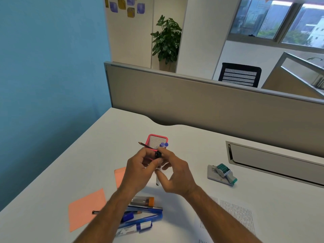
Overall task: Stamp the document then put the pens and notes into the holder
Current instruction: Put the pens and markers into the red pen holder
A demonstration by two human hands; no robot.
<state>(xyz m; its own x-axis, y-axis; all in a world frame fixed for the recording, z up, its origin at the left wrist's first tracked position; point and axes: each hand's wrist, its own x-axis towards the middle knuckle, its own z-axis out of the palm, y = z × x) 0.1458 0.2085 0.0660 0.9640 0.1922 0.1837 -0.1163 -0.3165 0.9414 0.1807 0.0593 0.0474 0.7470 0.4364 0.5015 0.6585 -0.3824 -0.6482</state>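
Blue pen packaging (140, 220) lies nearest on the white desk (87, 155). Left hand (140, 171) and right hand (173, 174) together pinch a pen bundle (160, 151) over the pink mesh holder (157, 141).

bright even daylight, soft shadows, edges bowed (wide-angle), slight blur

Pink mesh holder (157, 141), salmon notes (85, 207), teal stamp (225, 172), blue pens (140, 218), white desk (192, 146)

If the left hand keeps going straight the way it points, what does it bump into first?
Probably the pink holder. The left hand points up and away over the desk, gripping a bunch of pens, and the holder sits just beyond them, though depth is hard to judge.
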